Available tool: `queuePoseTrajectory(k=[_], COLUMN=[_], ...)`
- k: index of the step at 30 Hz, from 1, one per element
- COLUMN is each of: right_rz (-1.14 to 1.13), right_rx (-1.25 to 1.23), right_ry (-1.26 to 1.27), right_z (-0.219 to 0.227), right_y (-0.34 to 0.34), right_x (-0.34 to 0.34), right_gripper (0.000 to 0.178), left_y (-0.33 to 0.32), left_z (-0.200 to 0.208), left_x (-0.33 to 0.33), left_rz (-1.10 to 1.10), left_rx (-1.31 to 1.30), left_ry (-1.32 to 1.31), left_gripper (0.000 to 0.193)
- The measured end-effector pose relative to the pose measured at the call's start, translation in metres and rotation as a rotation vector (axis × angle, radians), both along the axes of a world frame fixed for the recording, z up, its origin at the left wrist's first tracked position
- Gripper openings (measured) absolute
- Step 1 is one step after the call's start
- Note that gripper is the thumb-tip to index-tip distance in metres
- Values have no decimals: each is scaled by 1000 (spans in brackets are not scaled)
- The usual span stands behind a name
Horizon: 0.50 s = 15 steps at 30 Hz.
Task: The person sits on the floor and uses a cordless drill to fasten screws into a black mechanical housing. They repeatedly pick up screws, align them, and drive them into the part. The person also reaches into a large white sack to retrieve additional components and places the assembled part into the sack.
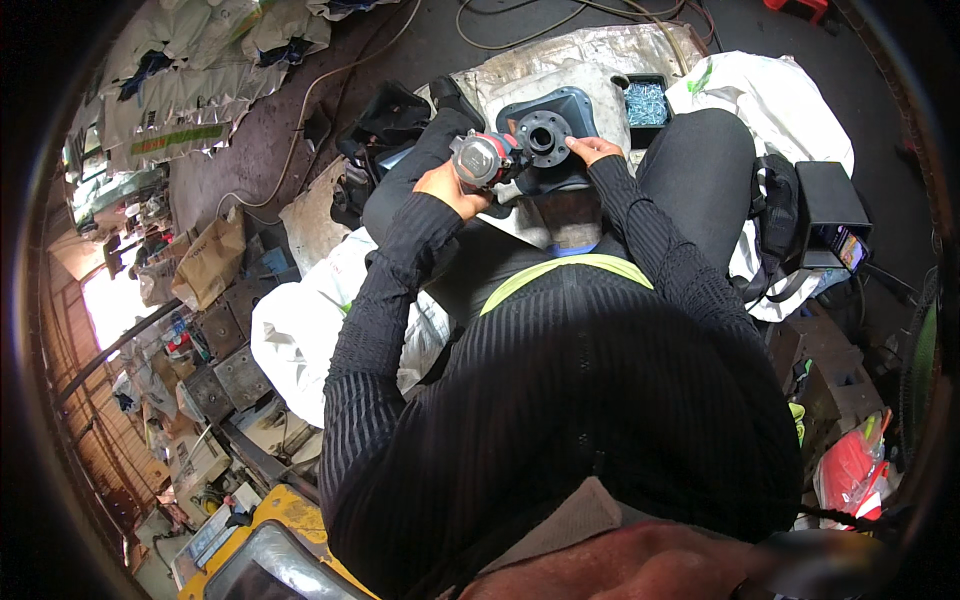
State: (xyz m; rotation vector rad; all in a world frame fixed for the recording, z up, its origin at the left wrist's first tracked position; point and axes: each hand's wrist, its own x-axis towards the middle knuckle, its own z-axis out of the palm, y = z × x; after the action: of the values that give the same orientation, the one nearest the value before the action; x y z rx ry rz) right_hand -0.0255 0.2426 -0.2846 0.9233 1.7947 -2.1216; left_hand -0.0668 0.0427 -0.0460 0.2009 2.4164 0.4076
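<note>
My left hand (455,190) is closed round a red and grey cordless power tool (481,160), its round silver end facing up. My right hand (594,150) pinches the right edge of a dark round flange (543,138), which has a raised hollow centre and small holes round its rim. The tool's dark front end meets or overlaps the flange's left side; whether they touch I cannot tell. Under the flange lies a blue-grey moulded piece (572,103), partly hidden by it. A small black box (645,103) full of small silvery screws or similar fasteners stands to the right, beyond my knee.
White sacks lie on both sides, one on the right (770,100) and one on the left (300,320). A black open box (835,205) with a lit screen inside stands at right. Cables (300,130) cross the floor. Metal blocks (240,380) and stacked silvery packages (180,110) fill the left.
</note>
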Motion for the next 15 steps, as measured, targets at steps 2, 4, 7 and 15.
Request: queuePoseTrajectory(k=[2,4,7,15], right_rz=[30,61,89,115], right_rx=[31,68,125,169], right_ry=[-16,-22,-25,-42], right_z=[0,3,0,10], right_y=[0,0,3,3], right_x=[1,1,1,-4], right_gripper=[33,34,36,37], left_y=[3,4,10,21], left_z=[5,6,4,3], left_x=[-7,-16,-29,-38], left_rz=[-5,-25,-73,-132], left_rx=[15,25,-32,-48], left_ry=[-34,-65,-133,-161], left_gripper=[52,53,52,51])
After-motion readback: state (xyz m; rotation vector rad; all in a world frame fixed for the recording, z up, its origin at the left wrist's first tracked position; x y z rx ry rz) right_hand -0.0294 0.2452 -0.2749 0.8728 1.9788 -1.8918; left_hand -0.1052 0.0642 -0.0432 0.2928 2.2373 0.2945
